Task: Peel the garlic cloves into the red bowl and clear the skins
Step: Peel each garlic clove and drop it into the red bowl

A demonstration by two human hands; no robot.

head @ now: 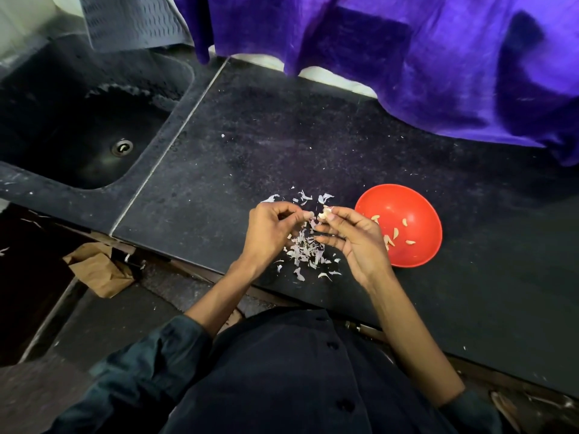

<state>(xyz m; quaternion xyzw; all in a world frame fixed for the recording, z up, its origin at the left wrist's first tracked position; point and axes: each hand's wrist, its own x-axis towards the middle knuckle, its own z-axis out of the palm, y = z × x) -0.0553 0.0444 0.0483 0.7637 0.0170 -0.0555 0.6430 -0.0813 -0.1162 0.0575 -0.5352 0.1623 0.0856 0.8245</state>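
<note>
garlic peel in progress, both hands over the skin pile

right hand [351, 238] pinches a garlic clove [325, 213] between thumb and fingertips, palm up, other fingers loosely curled. clove is pale, partly covered by the fingers, held above the counter just left of the bowl rim. left hand [271, 230] sits just left of it, fingers curled in, thumb and forefinger pinched together close to the clove — it looks like a scrap of skin is between them, but it's too small to say for sure. fingertips of the two hands nearly meet.

under and around both hands: garlic skins [302, 249], a loose heap of pale purple-white flakes on the counter, thickest right below the hands, with strays scattered to the far side and toward the near edge.

red bowl [413, 255] stands on the counter just right of the right hand, upright, near side partly hidden by that wrist. inside it — several peeled cloves [395, 233], spread apart over the bottom.

black counter [250, 145] is speckled, with a few tiny white crumbs further out. to the far left a sink [62, 114] is sunk into the same dark surface, drain [122, 147] visible. purple cloth [407, 64] hangs over the far right, its lower edge lying on the counter. a grey textured mat [131, 23] hangs at far left above the sink. near left, below the counter edge, a brown paper bag [97, 270] on the floor.
</note>
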